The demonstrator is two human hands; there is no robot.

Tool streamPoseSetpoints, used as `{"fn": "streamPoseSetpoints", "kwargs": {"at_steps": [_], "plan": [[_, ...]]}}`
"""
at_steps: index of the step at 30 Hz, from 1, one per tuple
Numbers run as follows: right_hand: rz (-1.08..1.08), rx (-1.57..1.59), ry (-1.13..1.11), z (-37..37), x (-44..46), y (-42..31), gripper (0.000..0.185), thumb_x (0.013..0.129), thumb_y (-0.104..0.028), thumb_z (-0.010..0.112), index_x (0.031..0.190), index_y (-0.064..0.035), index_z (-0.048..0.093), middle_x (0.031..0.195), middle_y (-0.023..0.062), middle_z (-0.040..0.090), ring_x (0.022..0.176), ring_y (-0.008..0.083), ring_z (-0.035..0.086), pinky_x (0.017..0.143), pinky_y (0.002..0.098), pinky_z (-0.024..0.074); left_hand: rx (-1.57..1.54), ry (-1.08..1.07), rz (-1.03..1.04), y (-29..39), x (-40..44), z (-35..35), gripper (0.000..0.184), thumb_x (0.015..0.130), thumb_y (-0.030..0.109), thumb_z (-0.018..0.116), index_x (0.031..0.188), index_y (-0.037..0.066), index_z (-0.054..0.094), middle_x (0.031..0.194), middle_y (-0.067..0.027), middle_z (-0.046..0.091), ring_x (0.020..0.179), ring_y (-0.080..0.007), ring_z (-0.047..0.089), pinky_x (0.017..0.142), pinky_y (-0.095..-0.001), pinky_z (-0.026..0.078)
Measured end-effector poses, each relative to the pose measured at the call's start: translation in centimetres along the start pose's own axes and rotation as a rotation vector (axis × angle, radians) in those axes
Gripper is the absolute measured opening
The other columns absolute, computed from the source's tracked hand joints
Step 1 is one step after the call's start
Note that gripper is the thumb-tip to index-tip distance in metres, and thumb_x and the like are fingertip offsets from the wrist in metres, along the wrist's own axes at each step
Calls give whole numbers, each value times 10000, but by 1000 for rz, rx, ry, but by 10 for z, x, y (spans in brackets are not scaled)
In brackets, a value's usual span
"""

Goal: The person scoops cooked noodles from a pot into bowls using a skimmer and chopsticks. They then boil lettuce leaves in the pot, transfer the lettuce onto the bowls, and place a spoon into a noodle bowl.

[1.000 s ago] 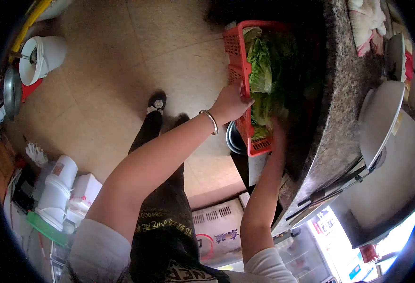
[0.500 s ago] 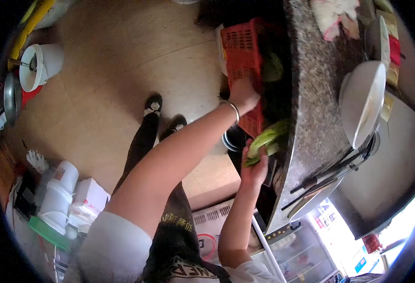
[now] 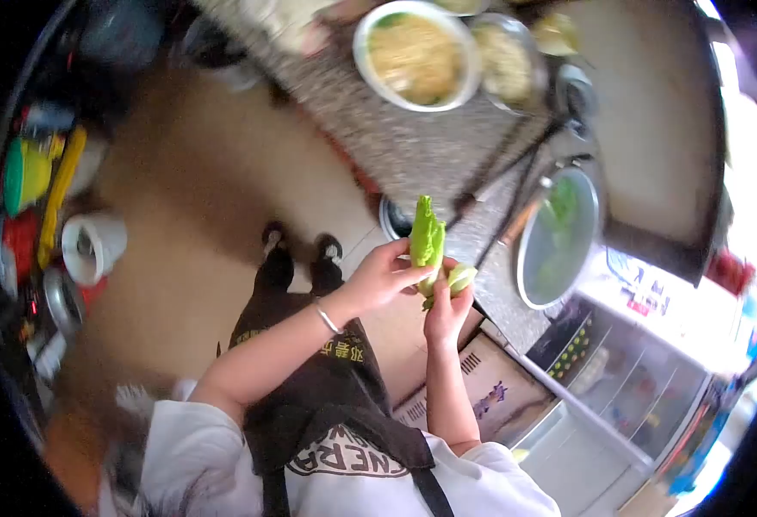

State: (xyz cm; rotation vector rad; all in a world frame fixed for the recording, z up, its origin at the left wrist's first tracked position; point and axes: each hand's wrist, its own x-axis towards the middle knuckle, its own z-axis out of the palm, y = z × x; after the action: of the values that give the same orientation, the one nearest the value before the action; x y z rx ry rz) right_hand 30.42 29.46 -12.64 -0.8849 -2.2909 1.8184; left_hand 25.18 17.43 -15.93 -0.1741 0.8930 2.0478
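In front of my apron, my two hands are close together on green leafy lettuce. My left hand (image 3: pixel 385 274), with a bracelet on its wrist, has its fingers closed around an upright lettuce leaf (image 3: pixel 428 237). My right hand (image 3: pixel 449 317) is wrapped around the pale lower part of the lettuce, with a curled light-green piece (image 3: pixel 460 277) showing above its fingers. The overlap of the hands hides where the leaves join. To the right, on the counter, a metal basin (image 3: pixel 521 271) holds green leaves in what looks like liquid.
The speckled counter (image 3: pixel 335 90) carries a white bowl of yellowish food (image 3: pixel 363 56), another bowl (image 3: pixel 529 52) and long-handled utensils (image 3: pixel 516 164). Below its edge sits a dark round container (image 3: pixel 393 220). White buckets (image 3: pixel 94 246) stand on the left. A glass-topped cabinet (image 3: pixel 628 379) is lower right.
My left hand has left the red basket and come to the lettuce in my right hand. Both hands are now together, and the view has turned toward the counter and basin.
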Motion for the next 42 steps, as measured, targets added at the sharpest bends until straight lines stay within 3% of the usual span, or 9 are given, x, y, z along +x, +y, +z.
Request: {"fn": "streamPoseSetpoints", "kwargs": {"at_steps": [7,11,13,15,21,27,35,38,42], "plan": [[-115,113,171,-141,37,-43,369,790,-81,582,1134,16,489,979,64,573,851,111,545,723,232,446,292,-170,158,5,89,146,269,841,103,548,1088,22,479,1009,-71,563,881,-159,586,710,-303,539],[-139,327,384,-201,80,-58,327,792,-74,580,1097,20,509,975,60,577,854,116,546,741,237,442,153,-30,200,-7,144,220,317,781,194,637,1008,12,509,893,-65,589,744,-123,599,525,-233,528],[-171,350,431,-233,99,-56,319,789,-75,589,1086,16,515,967,57,578,851,121,550,747,244,442,396,-142,194,-4,157,250,374,754,231,670,1023,30,505,887,-41,588,716,-100,583,484,-211,492],[-156,300,333,-260,114,-46,331,787,-90,603,1088,17,515,961,54,577,841,120,551,753,245,440,482,-304,168,-19,183,263,402,766,230,657,1092,54,502,929,-38,585,815,-107,573,557,-226,506],[-61,716,434,-325,156,-21,236,819,-77,579,1042,-14,531,955,41,583,838,140,567,713,268,458,429,-126,84,-28,231,277,209,791,193,613,934,50,563,862,-42,608,678,-112,601,503,-215,493],[-43,562,288,-331,171,-17,208,789,-103,627,971,-20,571,886,28,599,790,109,554,671,237,431,613,-277,188,-51,253,292,223,738,142,669,917,53,570,834,-42,613,729,-118,597,639,-230,484],[-105,590,538,-358,189,9,321,773,-112,638,1051,4,528,950,77,581,835,168,559,742,279,442,357,-71,80,-52,272,286,144,776,63,590,902,25,534,772,-50,600,683,-129,585,605,-256,474],[-378,-377,573,-362,190,12,523,720,-185,688,1160,5,478,1113,174,501,1063,261,464,882,354,382,409,-116,101,-53,267,289,148,780,71,590,908,10,548,788,-58,607,690,-125,588,611,-252,479],[-116,118,87,-341,184,-19,265,799,-123,615,1001,40,566,809,51,611,708,88,563,651,221,461,630,-147,178,-48,260,303,169,776,74,595,917,-15,566,792,-67,613,678,-130,591,584,-258,486]]}}
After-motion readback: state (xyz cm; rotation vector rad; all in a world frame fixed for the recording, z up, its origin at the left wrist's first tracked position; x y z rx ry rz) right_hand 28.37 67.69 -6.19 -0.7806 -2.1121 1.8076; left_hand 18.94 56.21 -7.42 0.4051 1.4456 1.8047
